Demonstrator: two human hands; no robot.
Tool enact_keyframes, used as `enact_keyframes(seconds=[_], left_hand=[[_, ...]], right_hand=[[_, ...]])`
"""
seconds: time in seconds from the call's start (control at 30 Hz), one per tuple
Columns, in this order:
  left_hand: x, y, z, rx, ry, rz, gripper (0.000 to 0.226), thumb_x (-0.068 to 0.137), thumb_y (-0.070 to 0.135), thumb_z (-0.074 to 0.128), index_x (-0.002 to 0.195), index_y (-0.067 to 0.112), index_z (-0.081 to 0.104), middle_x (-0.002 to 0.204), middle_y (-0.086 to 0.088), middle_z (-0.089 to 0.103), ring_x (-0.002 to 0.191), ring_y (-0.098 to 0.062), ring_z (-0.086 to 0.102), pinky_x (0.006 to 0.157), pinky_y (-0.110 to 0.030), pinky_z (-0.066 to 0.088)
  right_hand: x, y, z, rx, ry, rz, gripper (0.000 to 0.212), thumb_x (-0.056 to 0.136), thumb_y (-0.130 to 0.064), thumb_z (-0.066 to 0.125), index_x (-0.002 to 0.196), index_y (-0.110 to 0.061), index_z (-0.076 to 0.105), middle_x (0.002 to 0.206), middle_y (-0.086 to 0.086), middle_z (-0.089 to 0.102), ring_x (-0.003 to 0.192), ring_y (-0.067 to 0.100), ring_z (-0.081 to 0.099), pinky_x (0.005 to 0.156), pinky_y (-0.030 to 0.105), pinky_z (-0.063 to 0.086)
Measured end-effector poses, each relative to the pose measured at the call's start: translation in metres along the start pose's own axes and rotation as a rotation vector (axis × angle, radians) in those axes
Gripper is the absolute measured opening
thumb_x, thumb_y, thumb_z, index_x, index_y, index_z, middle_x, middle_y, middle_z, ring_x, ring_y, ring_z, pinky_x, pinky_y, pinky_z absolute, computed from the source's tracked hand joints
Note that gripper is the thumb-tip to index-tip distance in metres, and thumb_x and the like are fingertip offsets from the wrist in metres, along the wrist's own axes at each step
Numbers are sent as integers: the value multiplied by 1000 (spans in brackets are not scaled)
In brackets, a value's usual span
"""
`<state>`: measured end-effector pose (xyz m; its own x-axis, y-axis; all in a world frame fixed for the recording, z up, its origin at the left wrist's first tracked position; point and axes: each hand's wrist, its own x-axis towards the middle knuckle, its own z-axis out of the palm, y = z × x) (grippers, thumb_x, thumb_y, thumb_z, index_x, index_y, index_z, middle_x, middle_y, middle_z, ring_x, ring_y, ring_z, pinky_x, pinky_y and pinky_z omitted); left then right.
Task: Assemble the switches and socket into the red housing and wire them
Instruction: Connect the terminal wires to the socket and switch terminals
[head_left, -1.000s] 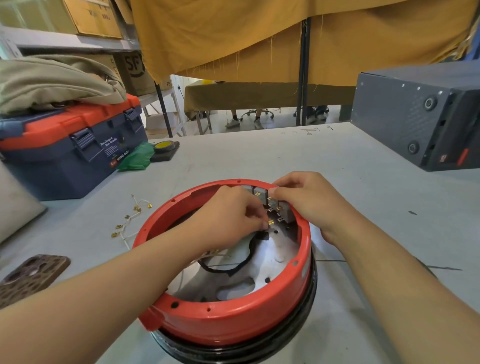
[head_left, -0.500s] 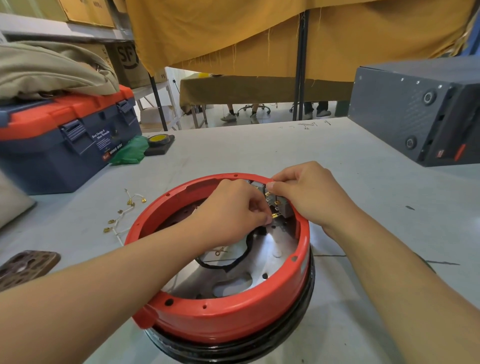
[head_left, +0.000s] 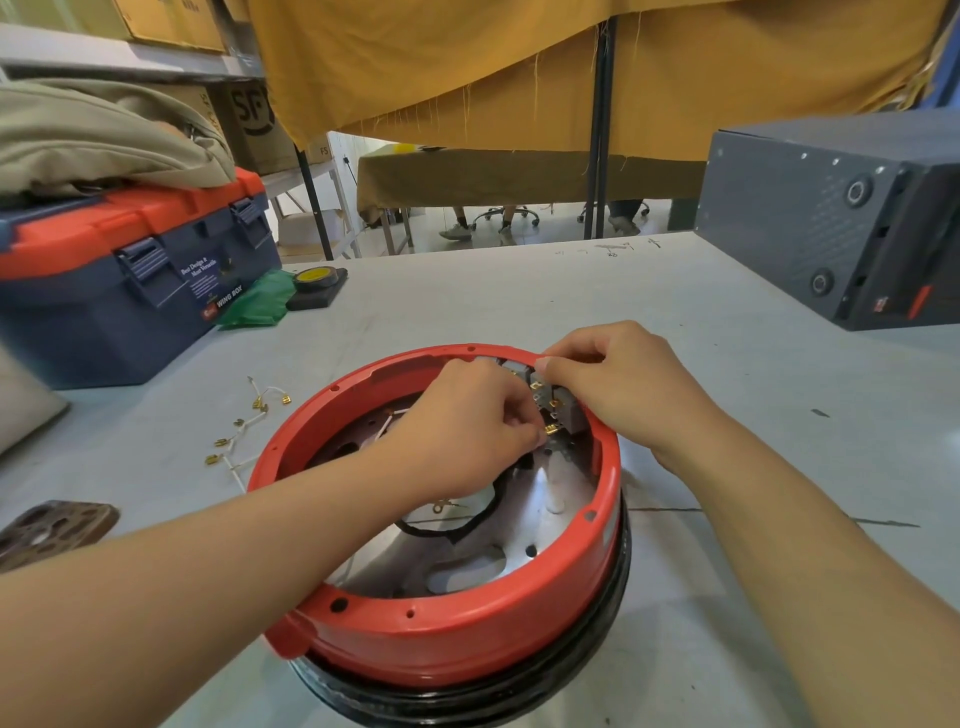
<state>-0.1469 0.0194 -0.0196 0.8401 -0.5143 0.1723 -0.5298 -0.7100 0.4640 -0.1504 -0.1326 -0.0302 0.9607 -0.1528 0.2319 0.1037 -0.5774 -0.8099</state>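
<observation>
The round red housing (head_left: 457, 639) sits on a black ring on the table, open side up, with a shiny metal floor and a black cable loop inside. Grey switches (head_left: 563, 410) with brass terminals are set in its far wall. My left hand (head_left: 467, 421) reaches inside and pinches a brass wire connector (head_left: 551, 429) right by the switch terminals. My right hand (head_left: 618, 384) curls over the far rim and grips the switch block from outside. Part of the switches is hidden by both hands.
Loose white wires with brass connectors (head_left: 244, 426) lie left of the housing. A blue and red toolbox (head_left: 130, 280) stands at the far left, with a tape roll (head_left: 314, 278) and a green bag beside it. A dark grey case (head_left: 841, 223) stands at the far right. A patterned phone (head_left: 52, 530) lies near left.
Both hands stay at the switches with only small finger shifts. The view has tilted slightly, so the housing sits a little higher in frame.
</observation>
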Motion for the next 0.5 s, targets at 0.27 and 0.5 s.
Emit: enact_keyframes(seconds=[0.27,0.5], left_hand=[[1,0,-3,-6,-36,12,12,84,19,65,76,22,74,75,5,71,69,-5,62,66,-21,47],[1,0,0,52,-21,40,12,85,17,63,78,20,73,74,3,71,68,-7,61,63,-14,42]], right_hand=[[4,4,-4,-259,-30,-1,26,85,-49,60,83,-25,69,68,-10,53,73,12,54,58,25,38],[4,3,-5,-269,-67,-62,21,89,-46,57,84,-28,67,54,-8,48,56,12,47,52,27,33]])
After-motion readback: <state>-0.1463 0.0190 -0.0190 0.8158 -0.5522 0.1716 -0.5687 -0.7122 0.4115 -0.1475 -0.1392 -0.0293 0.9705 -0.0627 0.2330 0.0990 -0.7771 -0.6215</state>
